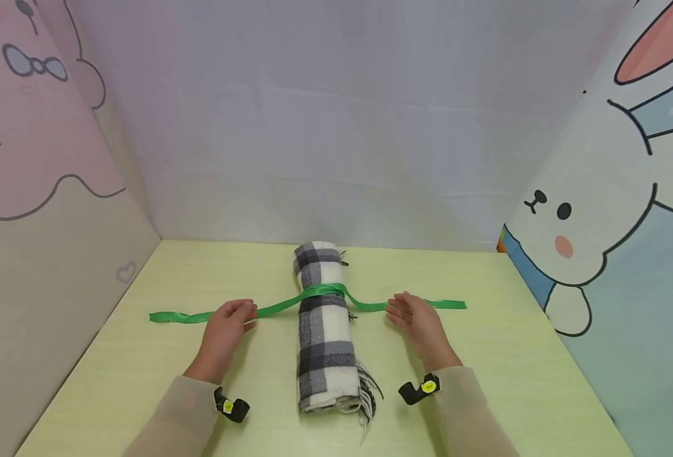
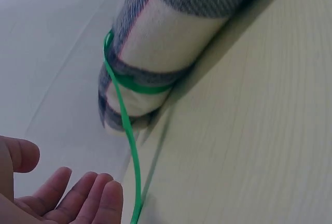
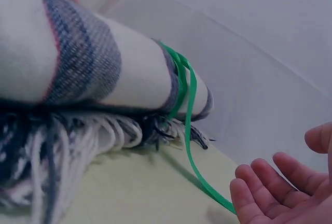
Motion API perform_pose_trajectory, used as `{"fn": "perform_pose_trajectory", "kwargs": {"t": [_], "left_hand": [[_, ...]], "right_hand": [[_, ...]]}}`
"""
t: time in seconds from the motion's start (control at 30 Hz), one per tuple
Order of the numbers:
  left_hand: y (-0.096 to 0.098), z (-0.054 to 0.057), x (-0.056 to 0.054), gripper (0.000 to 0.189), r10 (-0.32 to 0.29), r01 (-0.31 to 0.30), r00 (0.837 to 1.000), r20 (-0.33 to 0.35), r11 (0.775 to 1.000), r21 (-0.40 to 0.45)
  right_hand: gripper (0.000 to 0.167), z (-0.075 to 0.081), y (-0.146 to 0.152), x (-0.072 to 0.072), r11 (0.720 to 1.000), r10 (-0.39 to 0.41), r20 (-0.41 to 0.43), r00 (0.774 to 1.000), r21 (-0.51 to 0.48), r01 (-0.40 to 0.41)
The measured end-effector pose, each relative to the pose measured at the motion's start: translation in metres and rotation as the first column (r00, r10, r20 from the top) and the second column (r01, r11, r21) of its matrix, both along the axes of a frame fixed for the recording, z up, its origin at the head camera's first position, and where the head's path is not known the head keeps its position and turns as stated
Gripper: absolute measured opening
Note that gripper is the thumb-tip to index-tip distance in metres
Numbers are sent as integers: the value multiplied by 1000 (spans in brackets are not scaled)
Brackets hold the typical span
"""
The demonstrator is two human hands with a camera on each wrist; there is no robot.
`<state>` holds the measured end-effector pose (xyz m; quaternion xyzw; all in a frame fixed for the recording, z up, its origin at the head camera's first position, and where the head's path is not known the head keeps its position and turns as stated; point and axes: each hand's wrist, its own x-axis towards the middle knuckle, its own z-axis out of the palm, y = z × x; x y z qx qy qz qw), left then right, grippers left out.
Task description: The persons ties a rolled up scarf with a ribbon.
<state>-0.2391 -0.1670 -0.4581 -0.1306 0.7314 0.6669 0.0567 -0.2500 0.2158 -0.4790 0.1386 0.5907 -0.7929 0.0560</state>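
A rolled scarf in black, grey and white plaid lies lengthwise on the table, its fringe spilling out at the near right. Green ribbon wraps around its upper part, crossing on top, with one loose end stretched to each side. My left hand is at the left ribbon end; in the left wrist view its thumb stands apart from the loosely bent fingers, with nothing pinched. Over the right end is my right hand. The right wrist view shows its fingers spread, the ribbon passing beside them.
The pale yellow-green table meets a whitish back wall. Cartoon-printed panels stand at the left and right. Black wrist straps are worn on both wrists.
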Motion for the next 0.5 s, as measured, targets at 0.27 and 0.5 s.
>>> {"fn": "perform_pose_trajectory", "kwargs": {"t": [0.27,0.5], "left_hand": [[33,-13,10,44,-50,55,998,-31,974,218],[49,-26,14,45,-55,56,998,-13,934,353]], "right_hand": [[50,-5,-36,5,995,22,22,1000,-101,-20],[45,-9,-58,8,991,99,6,995,-88,-99]]}}
